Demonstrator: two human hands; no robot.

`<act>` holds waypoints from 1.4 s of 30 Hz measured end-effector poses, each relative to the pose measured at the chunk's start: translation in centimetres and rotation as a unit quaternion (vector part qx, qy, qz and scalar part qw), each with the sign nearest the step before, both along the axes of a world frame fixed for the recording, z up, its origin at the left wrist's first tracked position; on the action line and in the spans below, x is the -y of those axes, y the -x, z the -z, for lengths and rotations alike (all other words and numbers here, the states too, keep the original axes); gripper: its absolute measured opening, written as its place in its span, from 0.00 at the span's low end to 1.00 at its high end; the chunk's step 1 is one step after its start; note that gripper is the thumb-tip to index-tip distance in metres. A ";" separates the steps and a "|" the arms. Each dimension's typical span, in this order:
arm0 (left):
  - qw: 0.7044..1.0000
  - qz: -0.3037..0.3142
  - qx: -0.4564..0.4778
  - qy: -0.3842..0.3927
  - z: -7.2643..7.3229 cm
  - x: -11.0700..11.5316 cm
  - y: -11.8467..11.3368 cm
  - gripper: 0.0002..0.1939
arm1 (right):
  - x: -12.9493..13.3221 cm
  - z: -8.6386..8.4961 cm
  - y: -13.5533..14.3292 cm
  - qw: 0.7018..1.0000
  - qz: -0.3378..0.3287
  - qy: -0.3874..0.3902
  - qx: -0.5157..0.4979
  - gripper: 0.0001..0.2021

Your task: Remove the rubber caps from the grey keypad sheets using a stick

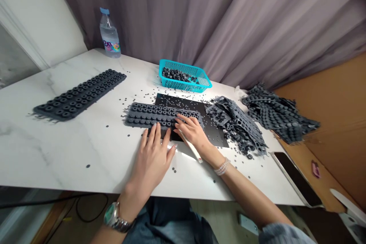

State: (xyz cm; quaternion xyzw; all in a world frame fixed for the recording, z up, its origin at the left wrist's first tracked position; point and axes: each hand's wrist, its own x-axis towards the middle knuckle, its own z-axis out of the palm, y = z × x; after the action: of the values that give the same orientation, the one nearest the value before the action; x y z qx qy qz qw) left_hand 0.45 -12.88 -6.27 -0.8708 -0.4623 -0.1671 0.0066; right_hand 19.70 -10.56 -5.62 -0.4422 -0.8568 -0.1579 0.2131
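Note:
A dark grey moulded rubber sheet [148,114] with rows of round ring-shaped knobs lies in front of me, partly over a black mat [211,131]. My left hand [156,152] rests with fingers stretched and spread, the fingertips at the sheet's near edge. Closed around a slim white pen-like tool [192,146], my right hand [193,131] lies over the sheet's right part. The tool's rear end points toward me; its working tip is hidden under the fingers. Small dark discs are scattered around the sheet and mat.
Behind the mat stands a turquoise basket [185,85] holding black rubber pieces. Another knobbed sheet [80,95] lies left, near a water bottle [110,36]. At right are a heap of perforated sheets [243,122], a further pile [278,110] and a phone [297,179].

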 end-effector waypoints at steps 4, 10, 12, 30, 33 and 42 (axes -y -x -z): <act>1.000 0.000 0.006 0.004 -0.2 0.1 0.0 0.28 | 0.2 -0.1 0.1 1.000 -0.005 0.010 0.019 0.08; 1.000 0.001 0.009 0.006 -0.2 0.1 0.0 0.28 | 0.1 -0.4 0.6 0.999 0.007 0.018 0.039 0.08; 1.000 0.003 0.007 0.006 -0.2 0.1 0.0 0.29 | 0.0 -0.4 0.9 0.998 0.005 0.033 0.045 0.08; 1.000 -0.001 0.000 0.010 -0.3 0.1 0.0 0.29 | 0.2 -0.3 0.3 0.998 -0.003 0.044 -0.035 0.07; 1.000 0.000 0.006 0.017 -0.4 0.1 0.0 0.29 | 0.1 -0.3 0.5 0.999 0.002 0.049 -0.021 0.08; 1.000 0.001 0.006 0.027 -0.7 0.3 0.0 0.29 | 0.6 -1.1 1.7 0.996 0.017 0.071 0.055 0.09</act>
State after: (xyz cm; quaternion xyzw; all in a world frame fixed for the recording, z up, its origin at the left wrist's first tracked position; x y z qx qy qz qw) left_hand 0.47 -13.18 -5.60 -0.8702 -0.4657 -0.1594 -0.0201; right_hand 18.04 -11.13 -4.49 -0.4616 -0.8686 -0.1243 0.1305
